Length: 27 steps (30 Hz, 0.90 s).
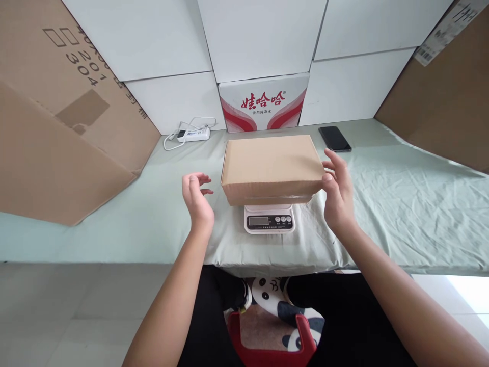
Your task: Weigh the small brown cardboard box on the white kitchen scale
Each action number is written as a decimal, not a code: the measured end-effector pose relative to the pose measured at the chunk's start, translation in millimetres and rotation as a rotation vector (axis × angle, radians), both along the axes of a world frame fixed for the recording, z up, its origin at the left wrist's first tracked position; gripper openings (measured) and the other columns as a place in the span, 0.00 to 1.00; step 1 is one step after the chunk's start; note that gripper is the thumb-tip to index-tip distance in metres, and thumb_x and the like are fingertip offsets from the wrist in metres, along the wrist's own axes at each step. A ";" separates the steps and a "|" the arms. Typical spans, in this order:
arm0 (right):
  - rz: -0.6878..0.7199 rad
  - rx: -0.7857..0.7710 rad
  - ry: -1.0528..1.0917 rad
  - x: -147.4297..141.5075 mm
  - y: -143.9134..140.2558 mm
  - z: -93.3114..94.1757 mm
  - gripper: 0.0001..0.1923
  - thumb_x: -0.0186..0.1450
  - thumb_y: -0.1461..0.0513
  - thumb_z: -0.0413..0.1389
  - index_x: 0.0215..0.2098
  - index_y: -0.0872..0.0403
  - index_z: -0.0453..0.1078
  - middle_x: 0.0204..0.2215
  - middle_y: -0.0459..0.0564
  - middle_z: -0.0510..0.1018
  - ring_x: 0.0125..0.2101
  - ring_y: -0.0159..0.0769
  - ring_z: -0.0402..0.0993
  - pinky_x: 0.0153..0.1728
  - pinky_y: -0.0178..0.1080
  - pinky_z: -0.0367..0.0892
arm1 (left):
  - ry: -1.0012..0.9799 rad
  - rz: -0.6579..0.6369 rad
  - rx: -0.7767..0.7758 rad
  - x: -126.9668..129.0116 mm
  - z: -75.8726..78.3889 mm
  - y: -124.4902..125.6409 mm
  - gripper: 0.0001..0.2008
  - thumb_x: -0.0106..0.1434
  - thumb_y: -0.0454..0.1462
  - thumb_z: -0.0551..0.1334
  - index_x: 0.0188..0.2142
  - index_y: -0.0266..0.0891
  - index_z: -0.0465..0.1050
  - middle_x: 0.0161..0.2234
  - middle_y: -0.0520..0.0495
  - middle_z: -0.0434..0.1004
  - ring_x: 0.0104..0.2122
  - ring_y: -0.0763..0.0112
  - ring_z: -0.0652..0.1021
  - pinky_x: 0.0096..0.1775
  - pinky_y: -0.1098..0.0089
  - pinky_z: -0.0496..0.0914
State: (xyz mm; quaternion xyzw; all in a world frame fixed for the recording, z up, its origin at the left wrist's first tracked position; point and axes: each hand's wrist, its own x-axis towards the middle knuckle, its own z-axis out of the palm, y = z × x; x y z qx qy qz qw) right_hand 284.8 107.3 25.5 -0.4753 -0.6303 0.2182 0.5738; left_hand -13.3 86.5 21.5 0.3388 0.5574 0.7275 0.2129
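A closed brown cardboard box (273,159) rests on top of a white kitchen scale (269,220) in the middle of the table. The box hides the scale's platform; its dark display and round buttons show in front. Left of the box, my left hand (196,198) is held apart from it, fingers loosely curved and spread, with nothing in them. My right hand (338,189) is at the box's right end, fingers apart, the tips at or very near its side. Whether they press on it I cannot tell.
A phone (335,138) lies at the back right, and a white power strip (193,134) with its cable at the back left. A red-and-white carton (264,103) stands behind the box. Large cardboard sheets (69,127) flank both sides of the cloth-covered table (385,204).
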 end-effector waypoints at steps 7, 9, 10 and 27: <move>0.034 -0.048 -0.021 1.4 -0.2 2.3 0.28 0.76 0.40 0.51 0.69 0.36 0.71 0.66 0.53 0.78 0.65 0.55 0.76 0.60 0.62 0.78 | -0.053 -0.233 -0.113 1.0 -6.9 5.6 0.21 0.71 0.56 0.62 0.42 0.42 0.80 0.29 0.51 0.70 0.24 0.72 0.68 0.23 0.71 0.59; 0.042 -0.045 -0.036 -0.6 -0.8 2.7 0.28 0.77 0.40 0.51 0.69 0.38 0.72 0.68 0.53 0.78 0.66 0.56 0.75 0.64 0.64 0.75 | -0.073 -0.312 -0.142 7.0 -6.9 3.4 0.22 0.71 0.58 0.63 0.41 0.43 0.80 0.26 0.53 0.64 0.21 0.73 0.63 0.22 0.71 0.55; 0.036 -0.040 -0.043 -1.5 -0.9 3.1 0.29 0.77 0.40 0.51 0.69 0.39 0.72 0.68 0.53 0.77 0.67 0.56 0.74 0.66 0.65 0.73 | -0.076 -0.341 -0.156 9.6 -6.4 2.2 0.22 0.71 0.58 0.64 0.38 0.43 0.79 0.25 0.54 0.61 0.21 0.74 0.61 0.21 0.71 0.54; 0.016 -0.032 -0.055 -5.3 -3.4 5.6 0.30 0.76 0.39 0.51 0.68 0.40 0.72 0.70 0.53 0.76 0.69 0.57 0.72 0.68 0.66 0.72 | -0.069 -0.357 -0.180 12.2 -6.9 2.1 0.25 0.68 0.61 0.67 0.28 0.45 0.71 0.22 0.55 0.55 0.20 0.72 0.58 0.22 0.68 0.52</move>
